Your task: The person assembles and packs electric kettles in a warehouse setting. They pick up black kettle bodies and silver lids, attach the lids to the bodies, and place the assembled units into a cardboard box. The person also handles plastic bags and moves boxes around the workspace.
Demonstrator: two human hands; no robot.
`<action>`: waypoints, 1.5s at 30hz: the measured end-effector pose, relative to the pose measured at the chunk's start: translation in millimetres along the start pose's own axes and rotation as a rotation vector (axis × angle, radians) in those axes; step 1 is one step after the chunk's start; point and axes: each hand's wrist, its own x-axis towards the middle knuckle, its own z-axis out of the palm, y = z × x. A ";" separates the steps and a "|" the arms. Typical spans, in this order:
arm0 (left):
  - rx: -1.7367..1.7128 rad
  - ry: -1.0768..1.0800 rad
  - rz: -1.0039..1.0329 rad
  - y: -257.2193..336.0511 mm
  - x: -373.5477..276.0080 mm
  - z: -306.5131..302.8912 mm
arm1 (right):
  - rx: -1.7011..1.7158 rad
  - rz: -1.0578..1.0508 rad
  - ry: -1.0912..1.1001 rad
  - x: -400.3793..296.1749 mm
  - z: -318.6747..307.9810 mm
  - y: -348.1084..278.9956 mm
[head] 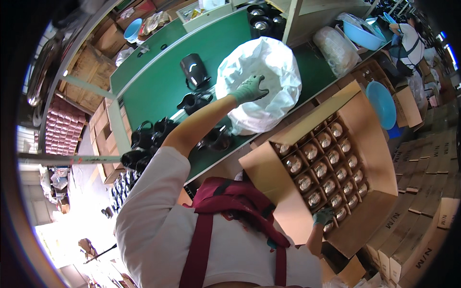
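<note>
My left hand, in a pale green glove, reaches over a large white plastic sack that stands on the green work table. Its thumb and fingers are spread, and nothing shows between them. To the right, my right hand, in a similar glove, is inside an open cardboard carton at its near corner. Silvery, round-ended glass flask liners stand upright in the carton's cardboard dividers. The right fingers are over a liner in the corner cells; whether they grip it is hidden.
A black vacuum jug lies on the green table, with several black jug bodies nearer me. Black cylinders stand at the far end. A blue basin leans beyond the carton. Stacked boxes line the right; a co-worker is far right.
</note>
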 end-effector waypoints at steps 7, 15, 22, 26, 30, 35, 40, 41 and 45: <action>0.769 -0.556 -0.286 -32.9 159.9 72.8 | 0.111 0.046 0.295 -26.5 33.0 5.5; 0.675 -0.744 -0.285 -67.3 186.3 96.9 | -0.056 0.002 0.545 -31.9 45.2 16.0; 0.292 -0.685 -0.034 -9.7 94.5 15.5 | -0.059 -0.138 0.591 -31.7 12.4 21.0; 0.315 -0.464 0.227 2.6 26.6 -22.8 | 0.156 0.072 0.164 -45.9 -45.7 3.0; 0.193 -0.552 0.205 -42.8 14.2 -4.7 | 0.039 0.147 0.203 -70.8 -93.3 8.4; 0.312 -0.469 0.198 -54.5 0.4 -4.2 | 0.345 0.318 0.221 -108.0 -156.0 31.1; 0.234 -0.281 0.239 -27.8 -2.7 18.2 | 1.578 0.092 0.231 -113.8 -129.7 64.9; 0.222 -0.265 0.236 -20.8 -1.0 22.6 | 1.917 0.129 0.178 -118.2 -121.9 56.8; 0.423 -0.573 0.180 -45.8 10.7 71.4 | 2.062 -0.140 0.065 -145.2 -116.9 -0.6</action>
